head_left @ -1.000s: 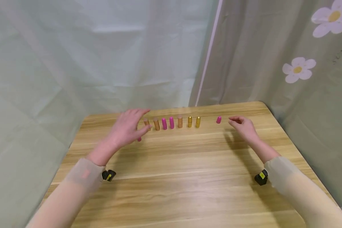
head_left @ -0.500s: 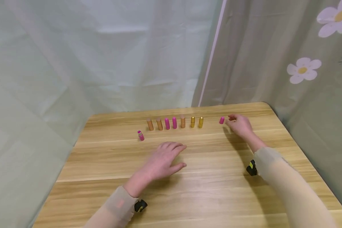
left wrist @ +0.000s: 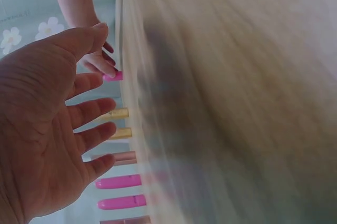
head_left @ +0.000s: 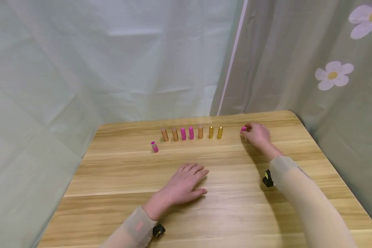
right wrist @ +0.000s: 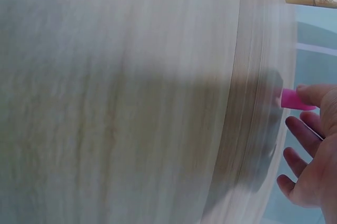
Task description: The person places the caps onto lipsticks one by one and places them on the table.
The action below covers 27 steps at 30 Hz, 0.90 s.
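At the right end of the far table side, my right hand (head_left: 258,135) pinches a short pink lipstick cap (right wrist: 291,99) between thumb and fingers. The cap stands upright on the wood. My left hand (head_left: 183,186) is over the middle of the table, fingers spread, holding nothing. Far from both hands, an uncapped pink lipstick tube (head_left: 155,147) with a silver collar stands at the left. Behind it runs a row of upright lipsticks: copper ones (head_left: 175,134), two pink ones (head_left: 191,133) and two gold ones (head_left: 220,133).
The wooden table (head_left: 235,206) reaches back to a pale curtain (head_left: 161,62). On the right hangs a greyer curtain with white flowers (head_left: 333,75). A small black camera (head_left: 268,178) sits on the right wrist, another (head_left: 158,230) on the left.
My left hand has drawn back from the uncapped lipstick tube to the table's middle, and lower. My right hand has moved left to the pink cap and taken hold of it.
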Motion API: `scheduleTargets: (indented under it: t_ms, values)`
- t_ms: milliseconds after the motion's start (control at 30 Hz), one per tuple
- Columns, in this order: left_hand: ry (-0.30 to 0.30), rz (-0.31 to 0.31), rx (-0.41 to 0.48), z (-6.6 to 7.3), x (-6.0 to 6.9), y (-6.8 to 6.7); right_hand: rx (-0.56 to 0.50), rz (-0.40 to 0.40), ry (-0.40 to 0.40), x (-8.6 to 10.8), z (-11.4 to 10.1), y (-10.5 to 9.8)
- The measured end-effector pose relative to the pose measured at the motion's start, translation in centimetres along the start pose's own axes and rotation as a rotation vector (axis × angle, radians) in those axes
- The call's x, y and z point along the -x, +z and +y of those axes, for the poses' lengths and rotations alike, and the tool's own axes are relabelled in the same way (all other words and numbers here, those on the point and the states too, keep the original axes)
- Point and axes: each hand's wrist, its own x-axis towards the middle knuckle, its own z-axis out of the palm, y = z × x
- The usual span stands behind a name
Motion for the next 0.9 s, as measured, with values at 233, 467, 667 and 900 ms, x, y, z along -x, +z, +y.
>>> scheduleTargets:
  t_ms: [233, 467, 667, 900]
  values:
    - [-0.017, -0.001, 0.032, -0.4, 0.5, 0.3, -0.045, 0.009, 0.036, -0.3, -0.2, 0.4]
    - [-0.038, -0.014, 0.058, -1.1, 0.7, -0.1, -0.059, 0.015, 0.037, -0.4, -0.2, 0.5]
    - [-0.106, 0.095, 0.121, -2.4, 1.3, -1.3, -0.085, 0.049, -0.025, 0.2, -0.3, -0.3]
    - [-0.265, 0.357, 0.237, -5.0, 3.1, -3.3, -0.193, 0.039, -0.057, 1.9, -0.6, -1.4]
